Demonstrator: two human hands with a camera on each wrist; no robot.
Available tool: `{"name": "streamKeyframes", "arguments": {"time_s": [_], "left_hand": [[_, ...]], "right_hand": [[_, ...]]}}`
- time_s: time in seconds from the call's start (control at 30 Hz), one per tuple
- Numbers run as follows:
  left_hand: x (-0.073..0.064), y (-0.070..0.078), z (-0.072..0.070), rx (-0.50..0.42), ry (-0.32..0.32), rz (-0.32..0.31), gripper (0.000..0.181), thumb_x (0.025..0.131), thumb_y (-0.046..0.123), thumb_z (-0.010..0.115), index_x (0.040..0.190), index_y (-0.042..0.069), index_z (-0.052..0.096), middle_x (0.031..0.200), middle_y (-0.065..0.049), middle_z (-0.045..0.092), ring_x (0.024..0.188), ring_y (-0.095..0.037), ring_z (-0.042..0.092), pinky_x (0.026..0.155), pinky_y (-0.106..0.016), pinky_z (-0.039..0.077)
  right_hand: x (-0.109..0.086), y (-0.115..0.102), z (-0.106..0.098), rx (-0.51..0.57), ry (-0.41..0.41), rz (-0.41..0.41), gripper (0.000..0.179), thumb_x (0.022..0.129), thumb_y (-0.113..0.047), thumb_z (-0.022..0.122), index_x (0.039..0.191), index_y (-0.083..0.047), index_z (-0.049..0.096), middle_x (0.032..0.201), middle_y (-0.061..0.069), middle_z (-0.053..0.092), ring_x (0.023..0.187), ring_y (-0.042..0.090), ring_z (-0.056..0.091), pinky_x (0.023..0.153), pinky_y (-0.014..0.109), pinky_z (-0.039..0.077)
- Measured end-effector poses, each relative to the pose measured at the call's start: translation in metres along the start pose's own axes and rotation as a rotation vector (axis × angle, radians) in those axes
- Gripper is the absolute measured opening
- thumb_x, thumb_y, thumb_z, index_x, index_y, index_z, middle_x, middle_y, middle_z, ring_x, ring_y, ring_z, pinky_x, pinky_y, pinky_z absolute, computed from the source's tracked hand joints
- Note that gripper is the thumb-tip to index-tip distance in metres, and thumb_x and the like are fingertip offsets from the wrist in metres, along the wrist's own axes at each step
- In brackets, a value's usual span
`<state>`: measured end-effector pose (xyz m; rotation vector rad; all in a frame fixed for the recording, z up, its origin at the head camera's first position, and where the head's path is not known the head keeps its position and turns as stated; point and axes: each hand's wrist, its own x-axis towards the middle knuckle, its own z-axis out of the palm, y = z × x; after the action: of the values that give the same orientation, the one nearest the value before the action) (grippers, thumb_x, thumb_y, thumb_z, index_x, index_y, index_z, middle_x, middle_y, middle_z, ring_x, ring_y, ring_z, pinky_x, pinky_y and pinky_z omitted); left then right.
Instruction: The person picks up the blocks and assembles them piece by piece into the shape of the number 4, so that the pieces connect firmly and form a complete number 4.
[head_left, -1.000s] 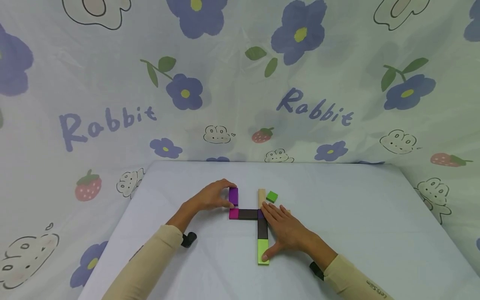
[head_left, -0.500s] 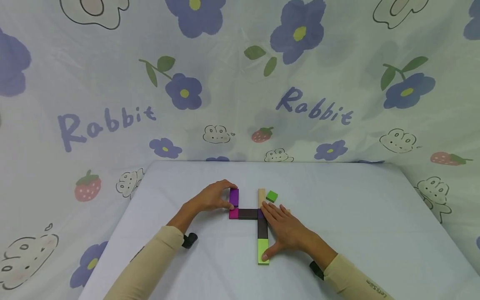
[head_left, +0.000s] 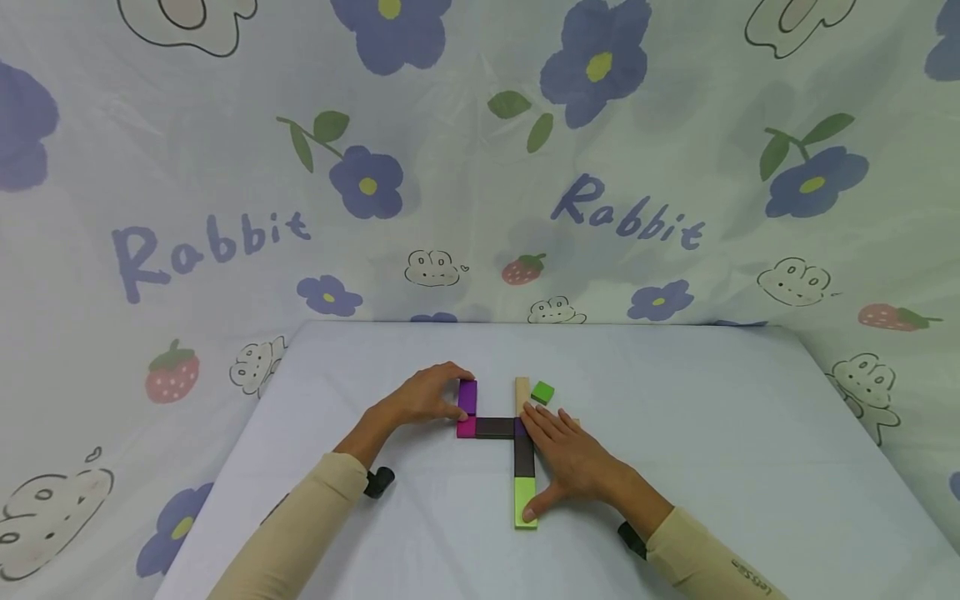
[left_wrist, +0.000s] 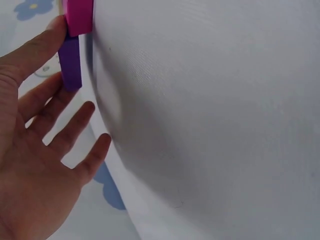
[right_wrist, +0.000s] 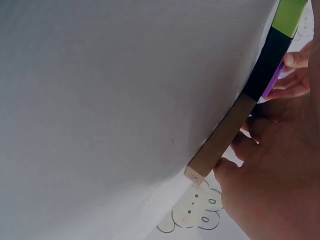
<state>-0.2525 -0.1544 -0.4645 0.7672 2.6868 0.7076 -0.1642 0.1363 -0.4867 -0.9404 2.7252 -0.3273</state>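
Note:
My left hand (head_left: 416,398) pinches a purple block (head_left: 467,397) end to end, finger at the far end and thumb by the pink block (head_left: 467,428). In the left wrist view, the purple block (left_wrist: 70,62) meets the pink block (left_wrist: 80,17). A dark block (head_left: 495,428) runs rightward from the pink one. My right hand (head_left: 573,462) rests with straight fingers over the crossing of the layout, its thumb on a light green block (head_left: 525,492). Another dark block (head_left: 523,457) lies above the green one. The right hand partly hides a wooden block (right_wrist: 222,137).
A pale wooden block (head_left: 522,395) points toward the far edge, with a small green block (head_left: 542,392) lying apart on its right. Everything lies on a white-covered table (head_left: 712,400). Behind it hangs a flower-patterned cloth (head_left: 465,192).
The purple block has slid slightly toward me, closing the narrow gap to the pink block, and my left fingers moved with it. My right hand has kept its place.

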Motion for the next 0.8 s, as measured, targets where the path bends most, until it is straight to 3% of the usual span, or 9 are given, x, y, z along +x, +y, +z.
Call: {"name": "streamKeyframes", "arguments": {"time_s": [0.8], "left_hand": [[-0.0019, 0.0012, 0.0017, 0.024, -0.022, -0.059, 0.062, 0.083, 0.031, 0.085, 0.137, 0.01, 0.062, 0.138, -0.01, 0.061, 0.133, -0.033, 0.051, 0.112, -0.054, 0.037]], "right_hand": [[-0.0001, 0.0006, 0.0005, 0.017, 0.004, -0.002, 0.144, 0.059, -0.087, 0.072, 0.161, -0.003, 0.017, 0.168, 0.012, 0.014, 0.154, 0.03, 0.012, 0.123, 0.052, 0.012]]}}
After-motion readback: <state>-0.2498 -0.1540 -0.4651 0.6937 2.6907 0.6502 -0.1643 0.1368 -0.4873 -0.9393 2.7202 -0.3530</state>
